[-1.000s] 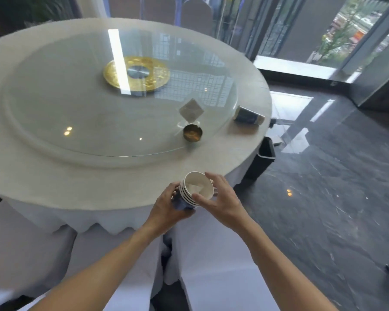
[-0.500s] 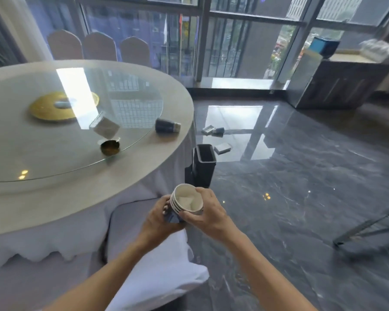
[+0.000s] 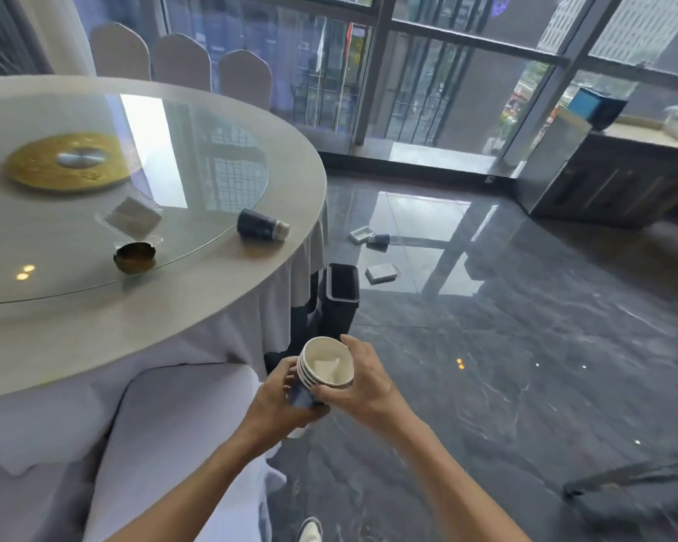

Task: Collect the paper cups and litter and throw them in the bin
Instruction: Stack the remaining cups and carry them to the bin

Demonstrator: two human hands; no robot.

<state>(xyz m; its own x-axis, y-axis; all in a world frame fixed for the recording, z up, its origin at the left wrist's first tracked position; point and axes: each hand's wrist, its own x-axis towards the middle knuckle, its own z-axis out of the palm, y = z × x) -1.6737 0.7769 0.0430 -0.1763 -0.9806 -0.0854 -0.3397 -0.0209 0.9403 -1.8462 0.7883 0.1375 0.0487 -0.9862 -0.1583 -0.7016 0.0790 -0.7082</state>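
Observation:
A stack of nested paper cups (image 3: 326, 363), white inside and dark blue outside, is held between both hands above the floor. My left hand (image 3: 278, 404) grips its base and my right hand (image 3: 363, 383) wraps the rim side. A white scrap lies inside the top cup. Just beyond the hands stands a dark bin (image 3: 339, 303), beside the table skirt. Another dark blue paper cup (image 3: 262, 224) lies on its side near the round table's (image 3: 228, 291) edge. More litter rests on the floor: a cup (image 3: 379, 239), a white box (image 3: 360, 234) and a flat packet (image 3: 382, 272).
On the glass turntable (image 3: 196, 213) sit a clear card stand (image 3: 134, 217) and a small gold dish (image 3: 134, 257). A white-covered chair (image 3: 165, 436) is tucked in front of me. A wooden sideboard (image 3: 619, 181) stands at the right, with dark glossy floor between.
My view has swung right and away from the table, bringing the bin and floor litter into sight. Both hands still hold the cup stack, which is off the table and over the floor.

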